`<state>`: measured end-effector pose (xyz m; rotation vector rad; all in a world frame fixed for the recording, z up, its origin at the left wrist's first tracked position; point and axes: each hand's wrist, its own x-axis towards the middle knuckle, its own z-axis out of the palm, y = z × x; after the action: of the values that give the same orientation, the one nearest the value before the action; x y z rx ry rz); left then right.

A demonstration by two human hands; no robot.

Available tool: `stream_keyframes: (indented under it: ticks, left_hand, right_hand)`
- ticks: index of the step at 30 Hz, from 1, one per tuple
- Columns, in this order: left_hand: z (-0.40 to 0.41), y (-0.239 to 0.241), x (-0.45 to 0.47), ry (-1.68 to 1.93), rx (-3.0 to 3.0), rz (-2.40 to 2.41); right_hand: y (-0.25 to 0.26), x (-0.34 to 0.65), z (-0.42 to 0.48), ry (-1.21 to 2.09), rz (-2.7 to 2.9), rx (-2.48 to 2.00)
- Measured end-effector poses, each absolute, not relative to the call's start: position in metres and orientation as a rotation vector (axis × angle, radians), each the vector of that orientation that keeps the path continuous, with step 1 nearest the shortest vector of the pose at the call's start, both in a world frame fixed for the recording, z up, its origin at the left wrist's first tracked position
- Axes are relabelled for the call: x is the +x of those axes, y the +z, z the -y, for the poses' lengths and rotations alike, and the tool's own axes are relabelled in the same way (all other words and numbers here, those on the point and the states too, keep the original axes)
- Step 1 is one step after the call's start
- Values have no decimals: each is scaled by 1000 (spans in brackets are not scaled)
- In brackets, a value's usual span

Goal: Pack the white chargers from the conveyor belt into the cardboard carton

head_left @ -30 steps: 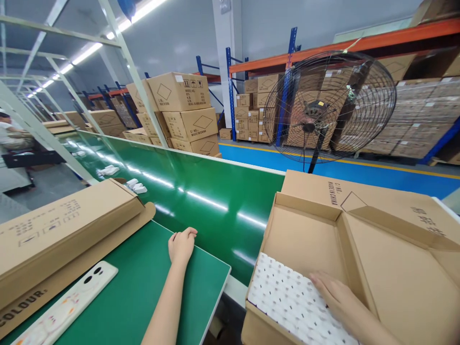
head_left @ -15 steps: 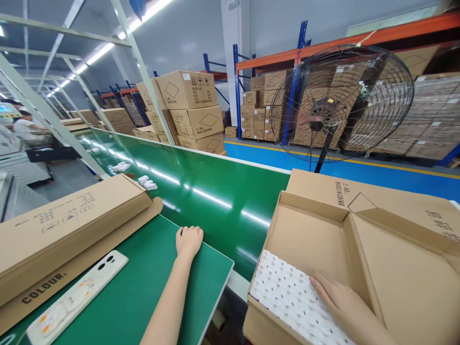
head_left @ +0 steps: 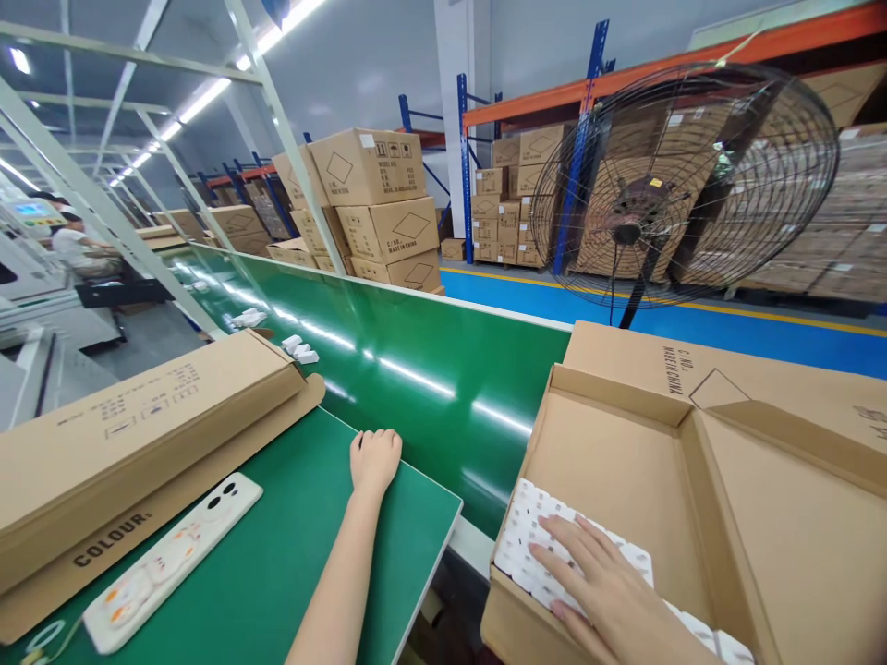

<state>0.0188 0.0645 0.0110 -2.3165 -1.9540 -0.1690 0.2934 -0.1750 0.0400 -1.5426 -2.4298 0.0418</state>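
My left hand (head_left: 375, 459) rests on the far edge of a green work board (head_left: 291, 563), fingers curled down over the edge, holding nothing that I can see. My right hand (head_left: 597, 585) lies flat with fingers spread on a layer of small white parts (head_left: 537, 540) packed in rows inside an open cardboard box (head_left: 624, 462) at the right. The rest of the box floor is bare cardboard.
A green conveyor belt (head_left: 430, 369) runs leftward with small white parts (head_left: 299, 350) on it. Flat cardboard boxes (head_left: 139, 425) and a white phone (head_left: 173, 559) lie at my left. A large floor fan (head_left: 683, 180), stacked cartons (head_left: 378, 203) and racking stand beyond. A seated person (head_left: 73, 249) is far left.
My right hand slid left across the white parts and spread its fingers flat. The view shifted slightly; my left hand stayed on the board's edge.
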Motion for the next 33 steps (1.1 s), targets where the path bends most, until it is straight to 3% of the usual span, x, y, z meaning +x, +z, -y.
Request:
stream_keyframes:
  ticks: [11, 33]
  left_hand:
    - [-68, 10, 22, -221, -2297, 2028]
    - [-67, 7, 19, -191, -2339, 1939]
  right_hand:
    - [33, 303, 159, 325, 2453, -1551]
    - [42, 313, 142, 356, 2464, -1670]
